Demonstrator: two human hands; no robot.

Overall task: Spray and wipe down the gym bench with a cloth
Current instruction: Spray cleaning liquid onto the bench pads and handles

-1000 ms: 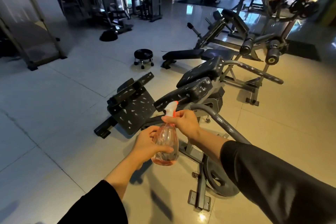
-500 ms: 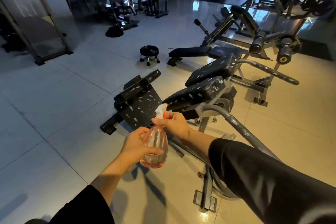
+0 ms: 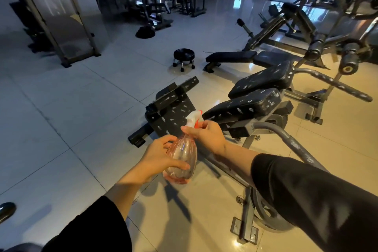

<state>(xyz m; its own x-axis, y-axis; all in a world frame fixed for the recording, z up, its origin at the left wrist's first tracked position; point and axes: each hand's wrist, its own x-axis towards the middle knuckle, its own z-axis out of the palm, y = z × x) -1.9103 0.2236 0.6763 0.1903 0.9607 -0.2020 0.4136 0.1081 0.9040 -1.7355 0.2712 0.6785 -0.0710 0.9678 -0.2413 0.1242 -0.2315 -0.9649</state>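
Note:
A clear pink spray bottle (image 3: 182, 157) with a white and orange trigger head is held in front of me, above the floor. My left hand (image 3: 157, 159) grips its round body from the left. My right hand (image 3: 206, 135) grips the neck just under the trigger head. Just beyond the bottle stands the gym bench (image 3: 245, 104), with two worn black pads speckled with pale scuffs and a black footplate (image 3: 169, 114) to its left. No cloth is in view.
A grey curved handle bar (image 3: 290, 143) and the bench's steel base (image 3: 245, 229) stand at lower right. Behind are a flat black bench (image 3: 231, 56), a small wheeled stool (image 3: 184, 55), and several machines. The tiled floor (image 3: 61, 118) spreads out to the left.
Both hands and the bottle have kept the same hold. My view has shifted a little closer to the bench, so it sits slightly further right and lower in frame.

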